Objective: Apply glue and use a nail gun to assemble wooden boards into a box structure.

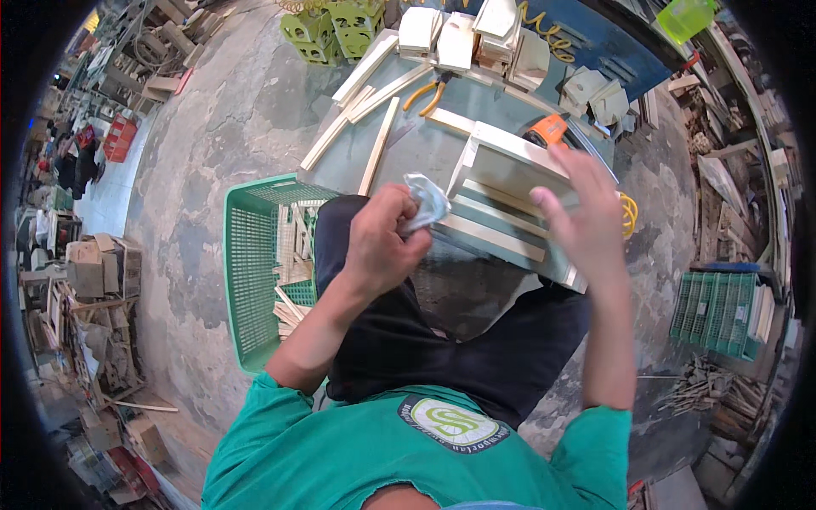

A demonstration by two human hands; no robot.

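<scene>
The left hand (378, 242) was squeezed tight around a small crumpled cloth (425, 202). The wooden box (510, 208) lay just to its right, under the right hand's (578, 212) spread, empty fingers.

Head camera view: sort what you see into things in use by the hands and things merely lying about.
In use: left hand, crumpled cloth, right hand, wooden box frame.

Lying about: pliers, orange power tool, loose wooden strips, green basket, green crate.
</scene>
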